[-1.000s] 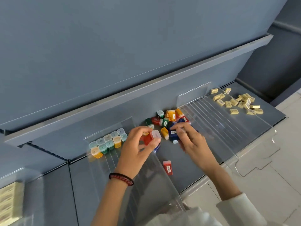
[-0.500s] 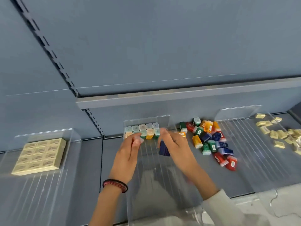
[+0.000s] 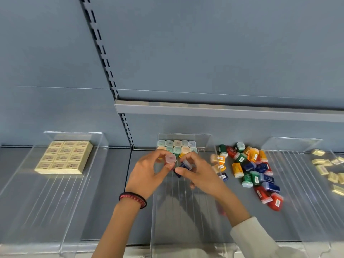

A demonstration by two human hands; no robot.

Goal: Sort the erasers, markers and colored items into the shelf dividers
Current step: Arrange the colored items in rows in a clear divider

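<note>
At the far left, a clear acrylic divider tray (image 3: 46, 202) holds a block of cream erasers (image 3: 64, 157) packed in a tidy grid against its back wall. Their printed wrappers are too small to read.

The left hand (image 3: 147, 175), with a red bead bracelet (image 3: 133, 199) on the wrist, pinches a pale capped item (image 3: 170, 158) between thumb and fingertips. It holds the item up over the back of the middle divider tray (image 3: 186, 220). Behind it, two rows of capped items (image 3: 176, 147) stand side by side against that tray's back wall, caps towards the camera, in mint, peach and pale tones.

Just beside it, the right hand (image 3: 201, 175) grips a dark blue item (image 3: 183, 167) between thumb and curled fingers, tilted, close to the left hand's piece. Whether the two pieces touch is hard to say. A pale sleeve (image 3: 256, 237) covers the right forearm.

Right of the middle tray, a loose pile of coloured items (image 3: 249, 170) lies on the grey shelf (image 3: 111, 183). They are green, red, orange, yellow and blue, and several show white barcode stickers. Beyond the pile sits a ridged clear divider tray (image 3: 297, 183), and loose cream erasers (image 3: 331, 168) are scattered at the far right edge.
</note>
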